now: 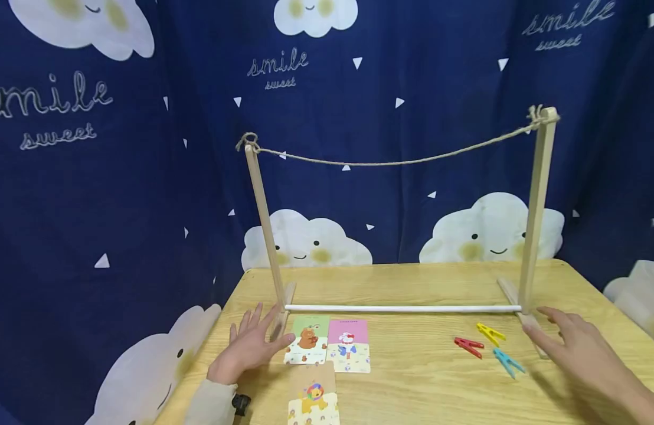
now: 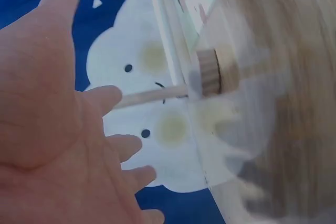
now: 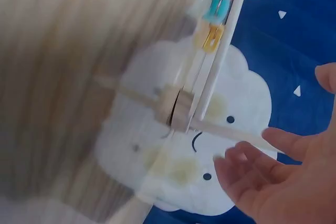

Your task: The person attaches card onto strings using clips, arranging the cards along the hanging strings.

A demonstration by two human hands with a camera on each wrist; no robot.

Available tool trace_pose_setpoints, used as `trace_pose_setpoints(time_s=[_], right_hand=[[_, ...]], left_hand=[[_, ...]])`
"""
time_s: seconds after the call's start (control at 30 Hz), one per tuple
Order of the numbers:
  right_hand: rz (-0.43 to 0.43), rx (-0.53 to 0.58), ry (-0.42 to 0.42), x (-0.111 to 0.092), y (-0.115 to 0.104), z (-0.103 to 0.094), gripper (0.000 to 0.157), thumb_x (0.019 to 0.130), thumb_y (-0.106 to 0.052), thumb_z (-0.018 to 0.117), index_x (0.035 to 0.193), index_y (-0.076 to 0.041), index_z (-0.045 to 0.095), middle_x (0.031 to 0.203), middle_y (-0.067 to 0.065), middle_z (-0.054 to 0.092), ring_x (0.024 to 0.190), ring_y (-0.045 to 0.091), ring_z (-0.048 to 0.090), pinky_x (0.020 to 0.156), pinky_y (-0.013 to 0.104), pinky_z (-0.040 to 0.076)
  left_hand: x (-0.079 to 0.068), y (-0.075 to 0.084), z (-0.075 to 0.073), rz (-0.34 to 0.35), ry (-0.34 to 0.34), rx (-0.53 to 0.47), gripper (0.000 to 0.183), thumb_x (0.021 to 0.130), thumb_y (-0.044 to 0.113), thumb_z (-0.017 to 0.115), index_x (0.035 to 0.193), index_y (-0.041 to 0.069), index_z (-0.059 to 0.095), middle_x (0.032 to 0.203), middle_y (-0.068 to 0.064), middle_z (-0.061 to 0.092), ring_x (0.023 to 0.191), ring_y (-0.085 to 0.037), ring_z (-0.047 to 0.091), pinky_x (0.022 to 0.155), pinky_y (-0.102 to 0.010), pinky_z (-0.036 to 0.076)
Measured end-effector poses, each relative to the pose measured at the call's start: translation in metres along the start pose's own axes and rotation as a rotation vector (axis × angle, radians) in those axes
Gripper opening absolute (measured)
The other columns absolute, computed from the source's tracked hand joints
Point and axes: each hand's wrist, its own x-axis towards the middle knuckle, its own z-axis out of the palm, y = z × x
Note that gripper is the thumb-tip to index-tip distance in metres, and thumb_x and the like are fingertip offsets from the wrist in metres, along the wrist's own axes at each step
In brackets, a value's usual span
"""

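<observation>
A wooden stand has a left post, a right post, a sagging twine tied between their tops and a white rod low down. My left hand is spread beside the stand's left foot; whether it touches is unclear. Relaxed and holding nothing, my right hand is near the right foot. Three picture cards lie on the table: a green bear card, a pink rabbit card and an orange lion card. Nearer my right hand are yellow, red and blue clothespins.
The wooden table ends at a dark blue curtain printed with smiling clouds and triangles. Both posts stand upright between the hands. A dark band sits at the left wrist, by a light sleeve.
</observation>
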Motion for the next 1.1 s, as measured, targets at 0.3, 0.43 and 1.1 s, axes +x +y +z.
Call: trace_pose_setpoints(time_s=[0.3,0.43,1.1], right_hand=[[-0.021,0.057,-0.107,-0.012,-0.014,0.008,0.064,0.099,-0.044,0.069,0.134,0.009,0.058,0.112,0.022,0.069,0.083,0.017,0.063,0.064,0.03,0.049],[-0.001,0.067,-0.152,-0.018,-0.015,0.011,0.067,0.098,-0.045,0.07,0.133,0.01,0.058,0.111,0.016,0.07,0.086,0.018,0.065,0.065,0.028,0.05],[0.056,0.068,-0.353,-0.021,-0.011,0.029,0.053,0.088,-0.05,0.079,0.112,-0.003,0.071,0.09,-0.004,0.059,0.078,0.008,0.048,0.065,0.024,0.042]], left_hand=[[-0.011,0.014,0.011,0.119,0.007,-0.044,0.099,0.082,0.068,0.076,0.16,0.021,0.039,0.166,-0.019,0.032,0.15,-0.048,0.026,0.117,-0.07,0.019],[-0.013,0.016,0.014,0.17,0.01,-0.071,0.098,0.077,0.066,0.082,0.156,0.021,0.045,0.16,-0.015,0.042,0.146,-0.041,0.035,0.114,-0.065,0.031],[-0.03,0.013,0.029,0.241,-0.129,-0.175,0.08,0.07,0.045,0.096,0.127,0.001,0.061,0.115,-0.007,0.058,0.105,-0.023,0.052,0.092,-0.039,0.048]])
